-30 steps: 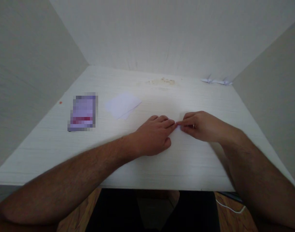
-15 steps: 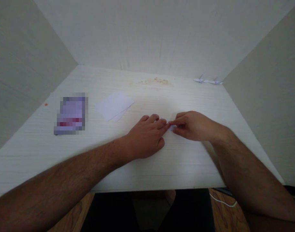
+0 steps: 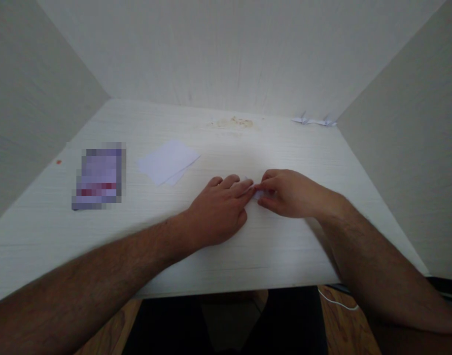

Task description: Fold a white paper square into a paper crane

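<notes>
A small piece of folded white paper (image 3: 259, 195) lies on the table, mostly covered by my fingers. My left hand (image 3: 220, 209) rests palm down over its left side, fingers spread and slightly bent, the index and middle fingertips pressing on the paper. The left thumb stands apart from the fingers. From the right, my right hand (image 3: 290, 194) has its index finger and thumb closed at the paper's edge, and its fingertips meet the left index fingertip. How the paper is folded under the hands cannot be made out.
White paper sheets (image 3: 168, 161) lie overlapping left of my hands. Farther left is a blurred-out purple item (image 3: 100, 170). Small folded paper figures (image 3: 314, 121) stand by the back right corner. Pale walls enclose the white table (image 3: 226, 271) on three sides. A white cable (image 3: 338, 301) hangs below.
The whole view has shifted slightly, so everything sits a little farther left. Both hands keep nearly the same pose on the paper, and a bit more of it shows between them.
</notes>
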A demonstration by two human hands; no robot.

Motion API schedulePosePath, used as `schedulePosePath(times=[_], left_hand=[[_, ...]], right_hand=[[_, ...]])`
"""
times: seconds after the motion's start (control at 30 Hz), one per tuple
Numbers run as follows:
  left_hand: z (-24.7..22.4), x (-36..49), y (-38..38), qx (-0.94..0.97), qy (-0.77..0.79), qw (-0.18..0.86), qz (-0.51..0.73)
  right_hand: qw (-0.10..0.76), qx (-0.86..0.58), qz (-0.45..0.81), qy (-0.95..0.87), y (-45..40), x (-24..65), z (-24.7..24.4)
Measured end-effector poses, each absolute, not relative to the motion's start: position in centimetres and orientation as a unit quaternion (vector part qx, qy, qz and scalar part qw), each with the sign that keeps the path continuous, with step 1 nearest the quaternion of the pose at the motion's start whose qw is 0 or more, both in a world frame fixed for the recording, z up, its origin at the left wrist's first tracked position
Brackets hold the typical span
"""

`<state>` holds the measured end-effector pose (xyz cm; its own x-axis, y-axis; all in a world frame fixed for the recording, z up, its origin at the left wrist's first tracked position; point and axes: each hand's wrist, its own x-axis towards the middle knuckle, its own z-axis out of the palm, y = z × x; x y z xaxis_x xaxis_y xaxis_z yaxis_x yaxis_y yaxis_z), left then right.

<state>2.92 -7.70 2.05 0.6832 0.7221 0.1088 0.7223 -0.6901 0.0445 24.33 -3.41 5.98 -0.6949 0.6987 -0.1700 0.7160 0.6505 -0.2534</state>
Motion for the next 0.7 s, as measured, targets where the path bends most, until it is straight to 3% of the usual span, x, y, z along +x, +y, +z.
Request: schedulePosePath(times=[0.7], left_hand=[[2.00, 2.86, -7.27, -0.926, -0.372, -0.023, -0.059]], right_hand=[[-0.020, 0.356, -0.172, 0.918, -2.76, 24.88, 5.12]])
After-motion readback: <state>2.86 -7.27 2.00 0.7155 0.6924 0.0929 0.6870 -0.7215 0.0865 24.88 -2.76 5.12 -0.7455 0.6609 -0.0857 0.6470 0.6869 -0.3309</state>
